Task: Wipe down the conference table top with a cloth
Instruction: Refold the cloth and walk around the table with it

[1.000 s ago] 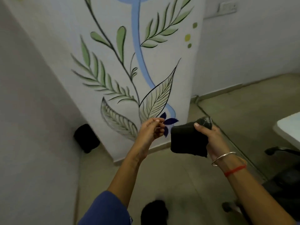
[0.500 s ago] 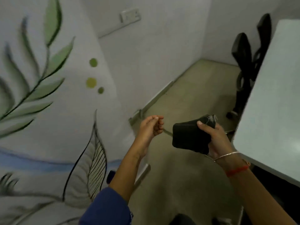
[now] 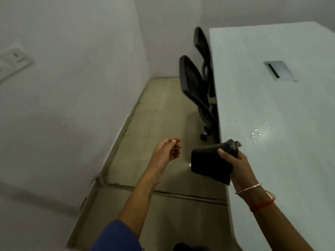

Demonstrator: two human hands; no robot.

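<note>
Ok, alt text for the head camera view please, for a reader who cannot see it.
A person's right hand holds a folded dark cloth at the near edge of a white conference table with water droplets; the left hand pinches a thin thread. Two black office chairs sit tucked against the table.

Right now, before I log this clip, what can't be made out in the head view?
- Table: its right and near parts are cut off by the frame edge.
- Cloth: its far side is covered by the right hand.
- Left hand: a thin thread seems pinched there, too fine to be sure.
- Chairs: seats and bases are mostly hidden behind the table edge.
- Wall plate: blurred, details unreadable.
</note>
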